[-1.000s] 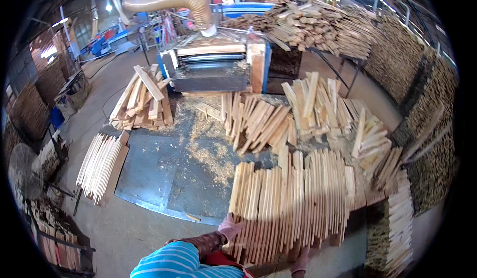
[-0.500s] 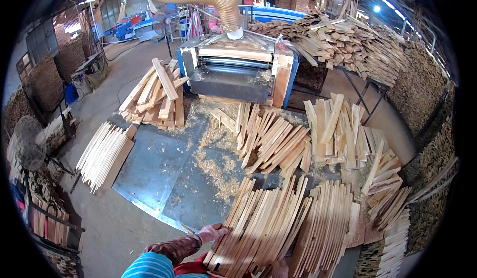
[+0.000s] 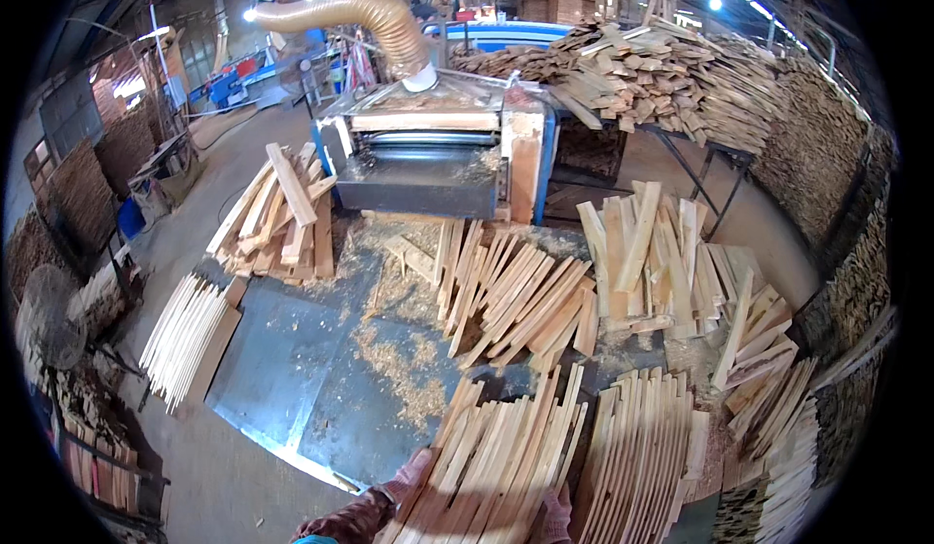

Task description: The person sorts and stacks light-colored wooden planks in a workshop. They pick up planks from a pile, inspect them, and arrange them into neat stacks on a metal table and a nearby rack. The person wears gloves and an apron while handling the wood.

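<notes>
A bundle of long, pale wooden strips (image 3: 482, 466) lies at the front of the metal table, close to my body. My left hand (image 3: 407, 476), in a pinkish glove, grips the left side of this bundle. At its right side, near the lower edge, my right hand (image 3: 556, 515) presses in, gloved as well; its fingers are partly hidden. The bundle is clasped between both hands. Just to the right, a second row of wooden strips (image 3: 632, 447) lies side by side, apart from my right hand.
A planer-like machine (image 3: 423, 169) with a ribbed hose (image 3: 355, 11) stands beyond the metal table (image 3: 282, 349). Loose boards (image 3: 282, 213) lie left of it, more strips (image 3: 530, 296) before it. Sawdust (image 3: 399, 354) covers part of the table. A large wood heap (image 3: 671, 82) stands back right.
My right hand has come further into view at the bundle's right side. The bundle sits lower and looks narrower between my hands. The whole view has shifted slightly.
</notes>
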Tool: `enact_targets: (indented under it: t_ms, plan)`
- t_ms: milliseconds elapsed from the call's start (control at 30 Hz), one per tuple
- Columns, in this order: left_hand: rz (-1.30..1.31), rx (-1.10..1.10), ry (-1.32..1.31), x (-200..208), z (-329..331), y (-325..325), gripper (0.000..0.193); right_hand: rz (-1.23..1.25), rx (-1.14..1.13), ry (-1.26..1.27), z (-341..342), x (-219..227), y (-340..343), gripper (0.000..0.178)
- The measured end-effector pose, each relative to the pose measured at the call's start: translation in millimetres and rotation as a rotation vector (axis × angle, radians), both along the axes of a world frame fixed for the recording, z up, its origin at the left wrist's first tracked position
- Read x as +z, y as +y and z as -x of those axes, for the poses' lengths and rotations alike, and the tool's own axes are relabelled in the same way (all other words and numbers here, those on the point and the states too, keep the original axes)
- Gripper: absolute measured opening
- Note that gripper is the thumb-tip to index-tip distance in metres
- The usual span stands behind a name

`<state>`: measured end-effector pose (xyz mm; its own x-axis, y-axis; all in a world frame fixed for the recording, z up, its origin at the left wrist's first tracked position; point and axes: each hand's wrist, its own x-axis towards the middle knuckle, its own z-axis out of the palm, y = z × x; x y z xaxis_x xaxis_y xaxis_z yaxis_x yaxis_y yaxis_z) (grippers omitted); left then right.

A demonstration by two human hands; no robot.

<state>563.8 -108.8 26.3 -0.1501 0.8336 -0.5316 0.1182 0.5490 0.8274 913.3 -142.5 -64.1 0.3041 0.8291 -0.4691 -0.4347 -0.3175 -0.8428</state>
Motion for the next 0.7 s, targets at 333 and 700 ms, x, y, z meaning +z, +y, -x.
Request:
enact_targets:
  t_ms: [333, 700]
  plan:
    - [0.166, -0.002, -0.487, 13.4, 13.2, -10.3, 0.078, 0.099, 0.124, 0.157, -26.2, -25.2, -27.3, 0.049]
    - [-0.307, 0.088, -0.574, 162.1, 39.1, 36.3, 0.082, -0.484, 0.115, -0.14, 39.7, 263.2, 24.7, 0.082]
